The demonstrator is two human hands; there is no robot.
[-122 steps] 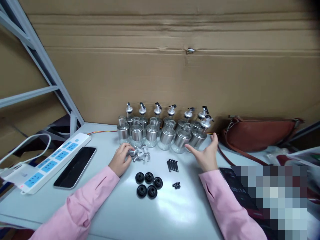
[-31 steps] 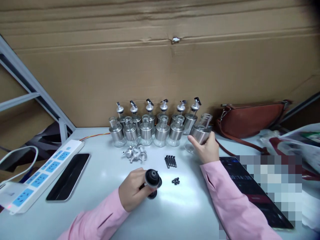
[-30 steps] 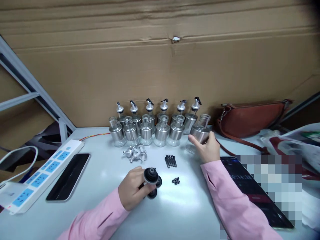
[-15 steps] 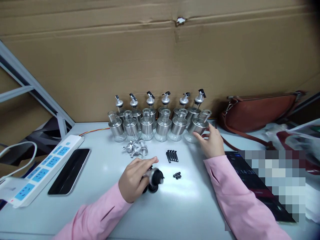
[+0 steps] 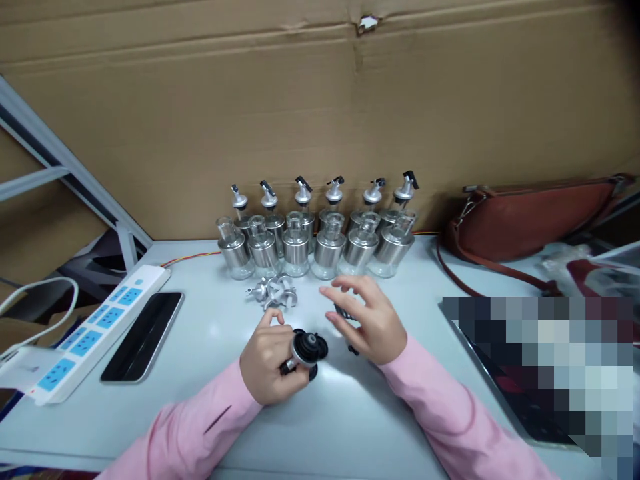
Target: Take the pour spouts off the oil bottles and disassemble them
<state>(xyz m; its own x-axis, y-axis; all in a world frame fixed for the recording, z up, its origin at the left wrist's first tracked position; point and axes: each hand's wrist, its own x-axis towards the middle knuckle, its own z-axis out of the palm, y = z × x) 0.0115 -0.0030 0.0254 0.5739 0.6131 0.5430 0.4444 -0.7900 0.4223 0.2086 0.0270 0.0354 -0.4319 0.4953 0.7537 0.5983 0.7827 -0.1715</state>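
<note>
My left hand point(image 5: 273, 363) is closed around a silver bottle pourer point(image 5: 304, 350), its black ribbed stopper turned up toward me. Other black stoppers point(image 5: 323, 346) show just behind and below it, partly hidden. With fingers apart and nothing between them, my right hand point(image 5: 373, 320) hovers over the small black levers point(image 5: 343, 311) and black ring-like pieces point(image 5: 353, 349), covering most of both. Several silver spout parts point(image 5: 274, 292) lie in a heap beyond my left hand. Behind them stands a row of glass bottles with steel bands point(image 5: 330, 252), their necks uncapped.
A back row of bottles carries silver pourers point(image 5: 335, 190) against the cardboard wall point(image 5: 225, 120). On the left lie a phone point(image 5: 143, 337) and a power strip point(image 5: 93, 333). To the right are a brown bag point(image 5: 540, 220) and a dark, partly blurred tablet-like screen point(image 5: 500, 373).
My right hand has left the rightmost front bottle and come in toward the middle, over the small black parts. My left hand has tilted the pourer so its stopper faces up.
</note>
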